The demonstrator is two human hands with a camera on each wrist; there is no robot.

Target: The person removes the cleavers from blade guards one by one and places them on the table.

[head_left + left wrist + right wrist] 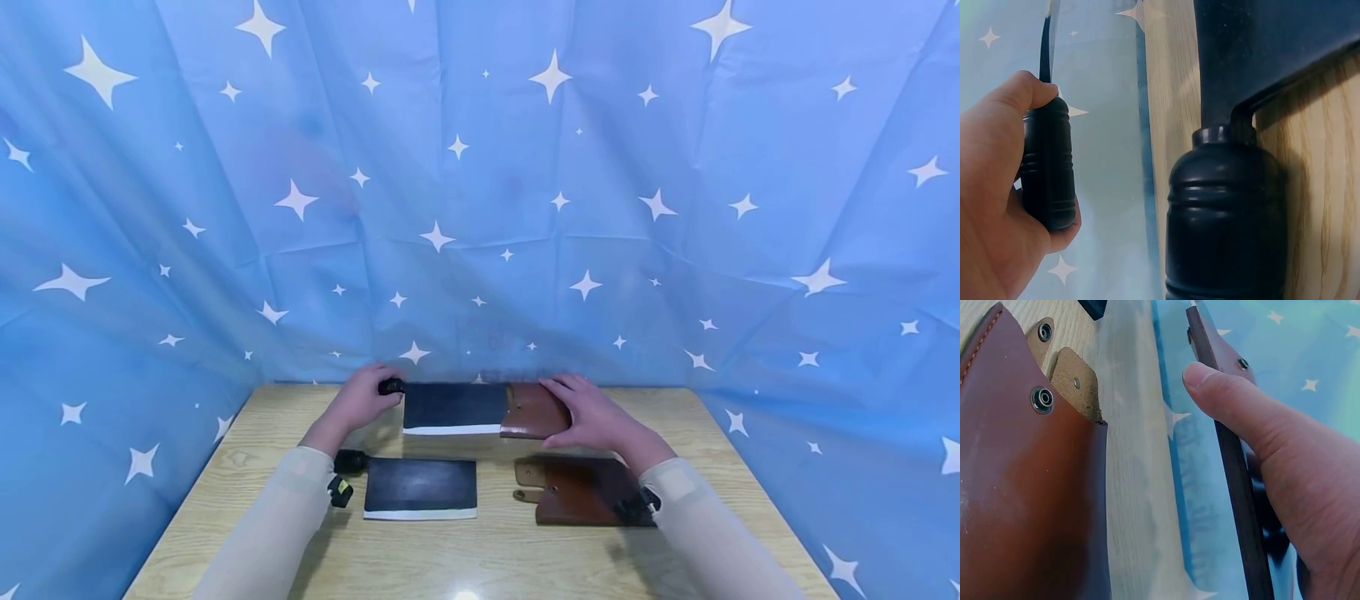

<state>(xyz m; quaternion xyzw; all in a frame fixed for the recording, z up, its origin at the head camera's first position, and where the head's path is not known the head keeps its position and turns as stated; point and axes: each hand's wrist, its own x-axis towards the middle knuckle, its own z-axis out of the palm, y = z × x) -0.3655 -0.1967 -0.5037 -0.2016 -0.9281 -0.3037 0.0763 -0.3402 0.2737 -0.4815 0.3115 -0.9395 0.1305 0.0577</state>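
Note:
Over the far side of the table, my left hand grips the black handle of a cleaver. Its dark blade has a pale lower edge and points right. The blade's far end meets the mouth of a brown leather sheath, which my right hand holds by its right end. In the right wrist view the thumb lies along the sheath's narrow edge. A second cleaver lies nearer on the table, below the left hand. A second leather sheath with snap straps lies partly under the right forearm.
The wood-grain table ends at a blue curtain with white stars, close behind the hands. Curtain also hangs along both sides. A dark wrist device sits on the left sleeve and another on the right.

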